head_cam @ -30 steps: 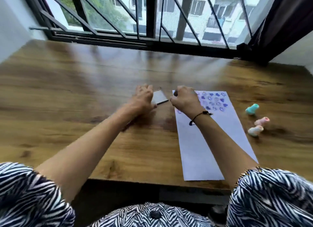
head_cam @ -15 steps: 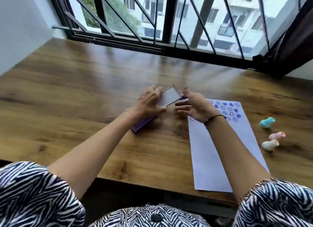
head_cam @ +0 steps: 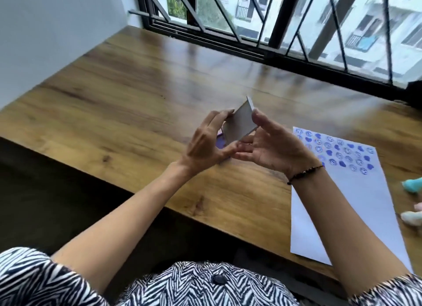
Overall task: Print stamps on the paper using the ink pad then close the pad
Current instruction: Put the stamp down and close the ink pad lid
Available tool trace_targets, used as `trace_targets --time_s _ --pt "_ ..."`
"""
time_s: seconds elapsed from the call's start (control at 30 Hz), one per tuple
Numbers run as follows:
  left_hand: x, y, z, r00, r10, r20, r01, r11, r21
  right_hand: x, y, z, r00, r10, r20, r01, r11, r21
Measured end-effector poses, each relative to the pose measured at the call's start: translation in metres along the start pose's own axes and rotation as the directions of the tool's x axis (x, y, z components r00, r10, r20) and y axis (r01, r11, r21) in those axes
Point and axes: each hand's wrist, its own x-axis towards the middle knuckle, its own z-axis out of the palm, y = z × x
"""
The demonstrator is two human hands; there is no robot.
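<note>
A small ink pad is held between both hands above the wooden table (head_cam: 127, 113). Its grey lid (head_cam: 240, 125) stands tilted up, and a sliver of the purple pad (head_cam: 220, 143) shows beneath it. My left hand (head_cam: 206, 143) grips the left side of the pad, fingers on the lid's edge. My right hand (head_cam: 272, 145) holds the right side, thumb at the lid's upper corner. A white paper sheet (head_cam: 338, 205) lies to the right, its far end covered with several blue stamp prints (head_cam: 338, 154).
Three small stamps lie at the right edge: a teal one (head_cam: 413, 185), a pink one (head_cam: 419, 207) and a pale one (head_cam: 412, 218). A barred window (head_cam: 274, 20) runs along the far edge; a white wall (head_cam: 57, 31) is on the left. The near table edge is close to my body.
The ink pad has been lifted off the table and is now held up in both hands with the lid raised steeper. The camera has swung left, shifting the paper and stamps rightward.
</note>
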Motion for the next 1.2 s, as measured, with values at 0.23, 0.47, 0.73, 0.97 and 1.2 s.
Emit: trace_targets --time_s 0.23,0.47,0.73,0.97,1.2 --pt "-0.014 -0.009 -0.004 0.990 -0.094 0.102 0.102 0.992 -0.074 0.006 0.020 0.010 0.923 -0.280 -0.264 0.122 0.863 -0.491" --pt "-0.020 -0.022 -0.003 0.875 -0.445 0.192 0.481 0.844 -0.237 0.021 0.067 0.008 0.725 -0.591 -0.353 -0.323 0.161 -0.933" --pt "-0.008 -0.025 0.002 0.812 -0.508 0.287 0.580 0.758 -0.299 0.020 0.074 0.018 0.737 -0.606 -0.298 -0.340 0.048 -0.939" --pt "-0.008 -0.028 0.003 0.810 -0.513 0.285 0.584 0.747 -0.316 0.024 0.073 0.018 0.714 -0.630 -0.305 -0.318 0.096 -0.943" --pt "-0.009 -0.029 0.005 0.814 -0.508 0.282 0.578 0.758 -0.303 0.021 0.073 0.016 0.683 -0.655 -0.324 -0.356 0.089 -0.930"
